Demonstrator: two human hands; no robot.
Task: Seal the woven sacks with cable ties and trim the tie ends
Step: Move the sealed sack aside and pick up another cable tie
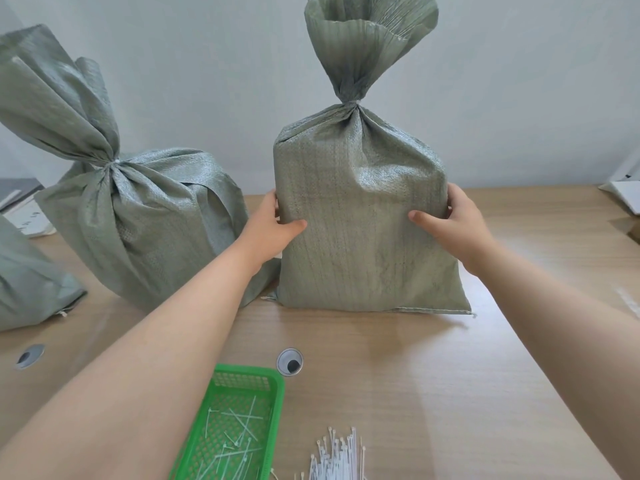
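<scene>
A grey-green woven sack (360, 216) stands upright in the middle of the wooden table, its neck cinched tight and the top flaring above. My left hand (273, 226) grips its left side and my right hand (453, 223) grips its right side, thumbs on the front face. A second tied sack (138, 209) leans beside it on the left, with a white tie at its neck. A bundle of white cable ties (337, 459) lies at the near edge.
A green plastic basket (249, 379) with several cut tie ends sits near my left forearm. Part of a third sack (27, 285) shows at far left. Two cable grommets (290, 362) are set in the table (450, 375). White objects (623, 192) stand at far right.
</scene>
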